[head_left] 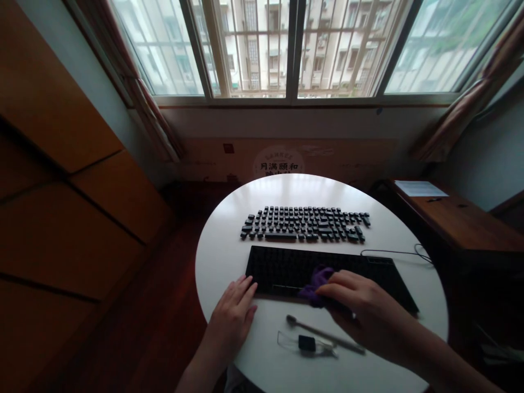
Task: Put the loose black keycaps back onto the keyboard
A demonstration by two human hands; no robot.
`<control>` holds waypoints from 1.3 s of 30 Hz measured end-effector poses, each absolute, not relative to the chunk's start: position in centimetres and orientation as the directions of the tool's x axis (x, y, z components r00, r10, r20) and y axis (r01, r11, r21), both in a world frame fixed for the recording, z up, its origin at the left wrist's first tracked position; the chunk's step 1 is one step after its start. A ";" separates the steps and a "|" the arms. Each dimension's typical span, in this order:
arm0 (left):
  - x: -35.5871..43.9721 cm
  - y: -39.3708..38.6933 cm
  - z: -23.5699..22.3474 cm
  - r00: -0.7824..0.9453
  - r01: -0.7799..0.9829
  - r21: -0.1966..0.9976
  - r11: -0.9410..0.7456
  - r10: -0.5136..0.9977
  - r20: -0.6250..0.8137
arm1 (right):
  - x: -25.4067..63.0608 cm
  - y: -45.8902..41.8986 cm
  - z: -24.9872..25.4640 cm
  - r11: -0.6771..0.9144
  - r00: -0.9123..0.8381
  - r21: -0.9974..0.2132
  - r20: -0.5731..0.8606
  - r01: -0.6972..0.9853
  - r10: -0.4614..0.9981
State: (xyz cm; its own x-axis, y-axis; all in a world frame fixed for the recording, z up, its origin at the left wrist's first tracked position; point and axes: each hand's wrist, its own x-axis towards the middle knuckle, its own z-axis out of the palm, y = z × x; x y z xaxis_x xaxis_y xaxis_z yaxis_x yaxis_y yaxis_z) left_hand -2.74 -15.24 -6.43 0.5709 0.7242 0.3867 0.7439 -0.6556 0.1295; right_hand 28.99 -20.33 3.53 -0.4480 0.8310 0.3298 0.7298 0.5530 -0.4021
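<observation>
A black keyboard base (282,265) without keycaps lies across the round white table. My right hand (356,300) grips a bunched purple cloth (317,284) against the keyboard's front middle part. At the keyboard's front left corner rests my left hand (235,305), fingers stretched out, their tips touching the edge. Behind the keyboard, loose black keycaps (303,222) are laid out in rows. Nearer to me lie a thin brush with a dark tip (319,332) and a wire keycap puller with a black handle (307,343).
The round white table (223,234) stands before a barred window (262,49). A cable (393,251) runs from the keyboard to the table's right edge. On the right, a wooden desk (470,218) bears paper sheets (421,189). Wooden cabinets (61,229) stand on the left.
</observation>
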 end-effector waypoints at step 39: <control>-1.4 -13.4 -8.5 0.366 0.741 0.409 -0.532 0.831 0.418 | 19.9 -7.9 0.9 0.659 -0.775 -0.492 -0.054 0.569 0.629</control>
State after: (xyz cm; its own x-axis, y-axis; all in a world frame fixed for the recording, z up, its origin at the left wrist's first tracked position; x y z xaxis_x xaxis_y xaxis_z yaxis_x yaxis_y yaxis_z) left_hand -1.39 -13.38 -8.51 0.3659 0.8315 0.4180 0.7414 -0.5319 0.4091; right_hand 19.92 -7.91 0.95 -0.7754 0.6291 -0.0545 0.5690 0.6588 -0.4920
